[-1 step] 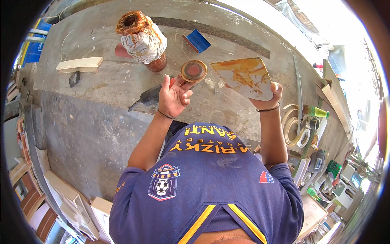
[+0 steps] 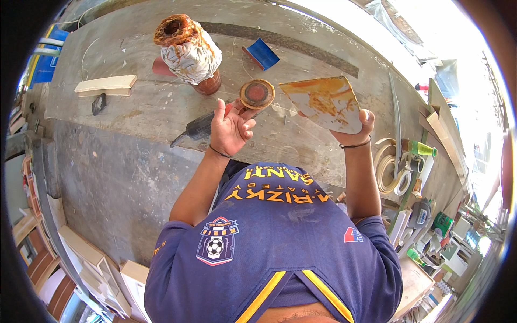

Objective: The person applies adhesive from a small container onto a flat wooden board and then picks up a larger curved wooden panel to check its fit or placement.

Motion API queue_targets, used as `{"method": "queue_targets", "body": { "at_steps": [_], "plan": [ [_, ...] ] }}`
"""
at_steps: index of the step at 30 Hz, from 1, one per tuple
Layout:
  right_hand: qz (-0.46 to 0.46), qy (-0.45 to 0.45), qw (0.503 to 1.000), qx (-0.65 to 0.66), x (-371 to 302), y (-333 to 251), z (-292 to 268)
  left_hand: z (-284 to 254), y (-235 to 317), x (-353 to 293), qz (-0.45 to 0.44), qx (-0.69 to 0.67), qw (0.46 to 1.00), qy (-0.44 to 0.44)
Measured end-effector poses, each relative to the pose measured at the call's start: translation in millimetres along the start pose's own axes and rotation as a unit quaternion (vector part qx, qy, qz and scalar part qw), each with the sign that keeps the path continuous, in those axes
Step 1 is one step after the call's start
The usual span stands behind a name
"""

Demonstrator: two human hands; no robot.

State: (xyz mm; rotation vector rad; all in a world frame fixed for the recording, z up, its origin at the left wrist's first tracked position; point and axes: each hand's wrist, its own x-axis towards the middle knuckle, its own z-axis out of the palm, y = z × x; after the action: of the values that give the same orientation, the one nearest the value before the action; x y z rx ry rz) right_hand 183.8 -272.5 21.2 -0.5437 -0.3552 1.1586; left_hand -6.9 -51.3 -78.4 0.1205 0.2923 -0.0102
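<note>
My right hand (image 2: 360, 123) is closed on the lower corner of a flat, pale putty spreader (image 2: 323, 102), its face smeared with orange-brown paste. My left hand (image 2: 232, 128) is palm up, thumb raised and the last fingers curled. Its other fingertips pass behind a round brown-rimmed disc (image 2: 257, 94) with a reddish centre, which seems to rest on them. A black power tool (image 2: 199, 126) with a cord lies behind that hand; whether the disc belongs to it I cannot tell. Beyond stands a red-brown container (image 2: 207, 85) wrapped in stained white material (image 2: 191, 59), topped by a brown crusted ring (image 2: 175, 28).
Left on the grey worktable (image 2: 124, 177) lie pale wood strips (image 2: 106, 85) and a small black block (image 2: 99, 104). A blue curved piece (image 2: 262, 54) and a long dark strip (image 2: 280, 42) lie farther back. Rolls of edging tape (image 2: 383, 171) and a green bottle (image 2: 419, 148) are at right.
</note>
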Motion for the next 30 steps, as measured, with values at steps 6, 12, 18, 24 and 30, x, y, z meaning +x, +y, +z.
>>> {"method": "queue_targets", "body": {
  "at_steps": [6,12,18,24,30],
  "plan": [
    [-0.003,-0.003,1.000,0.021,-2.1,1.2,-3.2,2.4,-2.1,-5.0,0.018,0.007,1.000,-0.003],
    [0.005,-0.050,0.999,0.004,-7.1,2.9,-23.5,8.7,5.6,-2.8,0.002,0.041,0.999,0.034],
    [0.026,0.016,0.996,-0.089,-2.7,10.5,2.5,3.6,33.5,2.9,-0.062,0.100,0.990,0.078],
    [0.018,-0.087,0.816,-0.571,27.1,14.4,36.9,9.4,60.0,12.1,-0.104,0.213,0.966,0.107],
    [-0.030,-0.148,0.611,-0.778,40.6,30.1,29.5,-1.5,52.9,12.2,-0.112,0.248,0.957,0.101]
  ]
}}
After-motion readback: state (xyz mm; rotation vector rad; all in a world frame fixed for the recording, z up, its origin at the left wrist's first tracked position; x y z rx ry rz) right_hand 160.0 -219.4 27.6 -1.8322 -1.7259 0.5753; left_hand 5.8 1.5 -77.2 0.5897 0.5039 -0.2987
